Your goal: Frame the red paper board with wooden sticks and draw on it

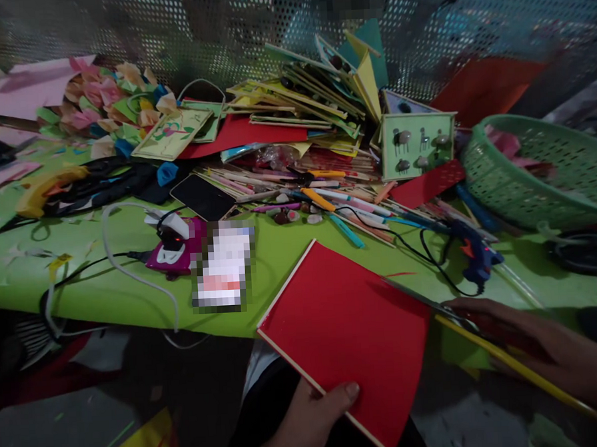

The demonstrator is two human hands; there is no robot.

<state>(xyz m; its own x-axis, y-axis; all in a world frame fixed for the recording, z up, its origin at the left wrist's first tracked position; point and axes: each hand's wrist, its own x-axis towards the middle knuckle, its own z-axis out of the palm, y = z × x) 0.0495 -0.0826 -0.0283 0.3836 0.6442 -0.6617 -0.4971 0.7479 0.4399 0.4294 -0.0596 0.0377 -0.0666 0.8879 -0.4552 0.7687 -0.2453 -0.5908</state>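
A red sheet [356, 320], edged on two sides with thin pale sticks, tilts over the table's front edge. My left hand [313, 416] grips its lower edge, thumb on top and the other fingers hidden underneath. At the sheet's upper right side, my right hand [525, 338] is closed around a pair of scissors [433, 303], their grey blades lying along the paper. A thin red sliver [400, 273] shows just beyond the blades. Below the scissors runs a long yellow strip [516, 365]; I cannot tell whether my right hand touches it.
On the green table [274, 251] sit a phone [224, 264], a purple power socket [180, 250] with trailing cables, and a blue glue gun [475, 254]. Behind are scattered pens [322, 199], stacked craft boards [302, 96], a framed pebble picture [418, 144] and a green basket [541, 184].
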